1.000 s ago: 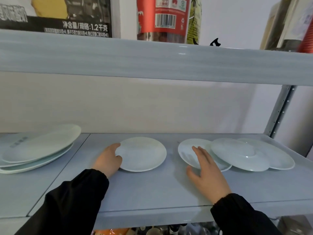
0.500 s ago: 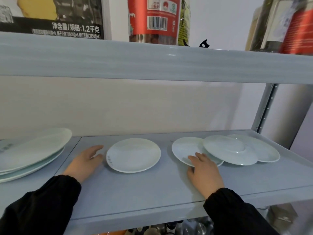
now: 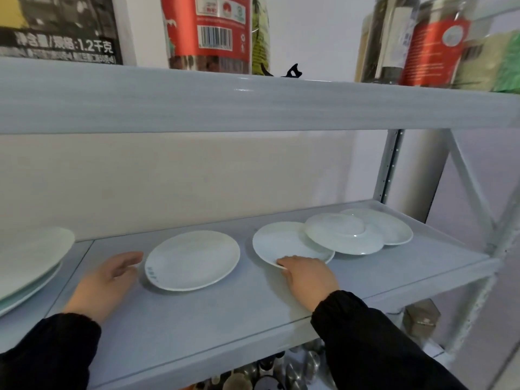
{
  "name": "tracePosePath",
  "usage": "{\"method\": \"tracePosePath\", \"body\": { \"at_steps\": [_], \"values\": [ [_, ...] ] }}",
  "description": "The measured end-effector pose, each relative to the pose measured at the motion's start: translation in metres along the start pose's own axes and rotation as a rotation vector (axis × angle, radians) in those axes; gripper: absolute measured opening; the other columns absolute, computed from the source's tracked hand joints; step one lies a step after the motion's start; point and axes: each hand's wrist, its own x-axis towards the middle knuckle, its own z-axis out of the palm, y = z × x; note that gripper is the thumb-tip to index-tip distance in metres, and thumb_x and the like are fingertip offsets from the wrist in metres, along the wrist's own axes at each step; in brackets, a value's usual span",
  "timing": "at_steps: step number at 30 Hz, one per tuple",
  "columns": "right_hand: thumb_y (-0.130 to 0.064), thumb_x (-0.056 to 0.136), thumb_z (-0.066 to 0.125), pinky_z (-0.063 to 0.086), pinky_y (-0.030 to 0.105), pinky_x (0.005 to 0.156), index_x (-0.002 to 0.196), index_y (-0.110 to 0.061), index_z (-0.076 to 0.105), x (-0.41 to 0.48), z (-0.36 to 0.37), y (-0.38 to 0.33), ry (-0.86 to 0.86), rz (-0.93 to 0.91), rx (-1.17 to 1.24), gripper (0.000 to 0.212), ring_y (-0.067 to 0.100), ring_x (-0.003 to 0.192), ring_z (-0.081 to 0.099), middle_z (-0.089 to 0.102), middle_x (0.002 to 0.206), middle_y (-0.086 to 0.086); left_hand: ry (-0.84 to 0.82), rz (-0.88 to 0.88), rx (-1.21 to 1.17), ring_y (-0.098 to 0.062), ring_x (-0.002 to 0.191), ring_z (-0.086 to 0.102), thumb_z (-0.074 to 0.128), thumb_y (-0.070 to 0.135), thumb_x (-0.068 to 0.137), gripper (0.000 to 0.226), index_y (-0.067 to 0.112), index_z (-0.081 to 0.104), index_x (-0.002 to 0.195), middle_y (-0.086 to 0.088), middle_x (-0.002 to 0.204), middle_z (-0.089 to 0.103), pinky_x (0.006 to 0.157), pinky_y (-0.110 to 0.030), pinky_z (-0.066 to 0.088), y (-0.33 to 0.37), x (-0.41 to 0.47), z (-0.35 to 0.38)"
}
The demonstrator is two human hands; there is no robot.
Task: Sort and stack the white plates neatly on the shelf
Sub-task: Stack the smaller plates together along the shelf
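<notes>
A small white plate (image 3: 194, 258) lies flat in the middle of the grey shelf (image 3: 225, 313). My left hand (image 3: 108, 282) rests open on the shelf just left of it, fingertips near its rim but apart from it. To the right lie three overlapping white plates: a near one (image 3: 281, 243), an upside-down one (image 3: 342, 237) lying across it, and a far one (image 3: 391, 228) at the back right. My right hand (image 3: 308, 275) has its fingers curled over the front rim of the near plate. Larger white plates (image 3: 28, 260) are stacked at the far left.
The shelf above (image 3: 253, 105) hangs low over the plates and carries a red-labelled jar (image 3: 209, 32), a box and more jars at the right. A metal upright (image 3: 389, 167) stands at the back right. Metal ware shows below the shelf (image 3: 267, 375).
My left hand has let go of the middle plate's rim and slid left onto the shelf. My right hand has drawn back to the near plate's front edge and curled over it.
</notes>
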Motion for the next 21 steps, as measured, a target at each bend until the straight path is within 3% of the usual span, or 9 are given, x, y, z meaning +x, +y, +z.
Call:
{"method": "tracePosePath", "body": {
  "at_steps": [7,13,17,21],
  "values": [
    [-0.015,0.098,0.038,0.048,0.038,0.088,0.140,-0.032,0.045,-0.009,-0.004,-0.013,-0.001,-0.060,0.049,0.046,0.027,0.109,0.058,0.061,0.125,0.002,-0.002,-0.005,0.035,-0.018,0.108,0.060,0.059,0.016,0.093,0.028,0.029,0.065,0.117,0.007,0.113,0.066,0.093,-0.035,0.041,-0.002,0.003,0.000],
    [-0.029,0.103,0.036,0.045,0.039,0.065,0.117,-0.021,0.056,-0.008,-0.023,-0.026,0.264,-0.063,0.204,0.026,0.023,0.075,0.055,0.060,0.085,0.001,0.012,0.032,0.004,-0.021,0.108,0.059,0.058,0.009,0.093,0.027,0.029,0.063,0.111,0.004,0.110,0.066,0.093,-0.035,0.040,0.001,0.001,0.002],
    [-0.026,0.102,0.043,0.040,0.033,0.060,0.110,-0.019,0.061,-0.001,-0.024,-0.033,0.422,-0.018,0.418,0.021,0.017,0.068,0.049,0.055,0.076,-0.005,0.019,0.021,-0.034,-0.020,0.107,0.058,0.056,0.008,0.094,0.027,0.024,0.064,0.114,0.003,0.110,0.064,0.093,-0.033,0.039,0.008,-0.001,0.002],
    [-0.021,0.101,0.046,0.039,0.032,0.061,0.113,-0.019,0.063,0.015,-0.028,-0.048,0.421,-0.154,0.348,0.021,0.017,0.072,0.050,0.060,0.080,-0.003,0.013,0.009,-0.049,-0.017,0.107,0.057,0.056,0.013,0.094,0.025,0.026,0.063,0.114,0.005,0.112,0.064,0.091,-0.032,0.040,0.010,-0.003,0.003]
  ]
}}
